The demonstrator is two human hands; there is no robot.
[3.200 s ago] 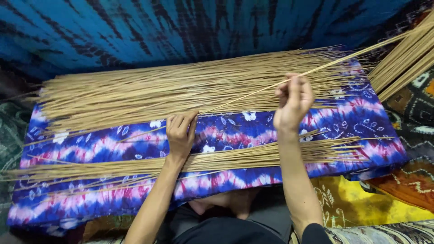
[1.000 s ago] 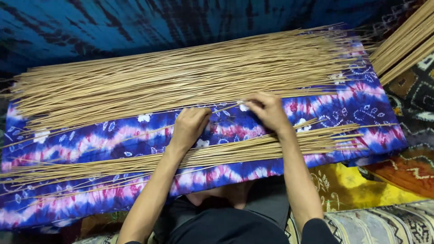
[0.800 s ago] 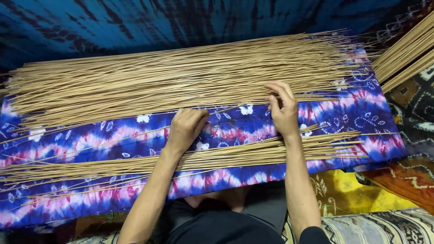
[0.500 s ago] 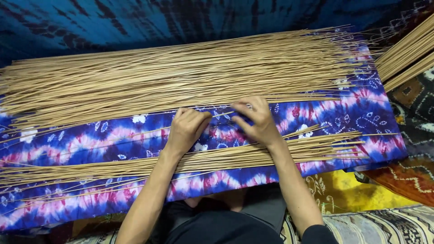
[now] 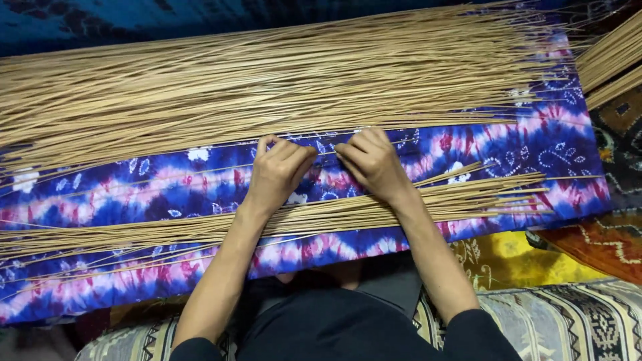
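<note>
A blue, purple and pink tie-dye cloth (image 5: 508, 144) covers a flat board over my lap. A wide pile of long thin tan sticks (image 5: 281, 80) lies across its far half. A narrower band of the same sticks (image 5: 468, 194) lies across the near half, under both my wrists. My left hand (image 5: 277, 170) and my right hand (image 5: 371, 160) rest side by side on the cloth between the two piles, fingers curled down. Together they pinch a single thin stick (image 5: 154, 175) that runs off to the left.
More tan sticks (image 5: 612, 63) lie in a bundle at the upper right, off the board. Patterned yellow, red and black fabrics (image 5: 582, 247) lie at the right. A grey patterned cloth (image 5: 568, 321) covers my legs below. Dark blue fabric hangs behind the far pile.
My right hand came down from the far pile, where it had lifted a stick, to the bare cloth beside my left hand. My left hand stayed almost still.
</note>
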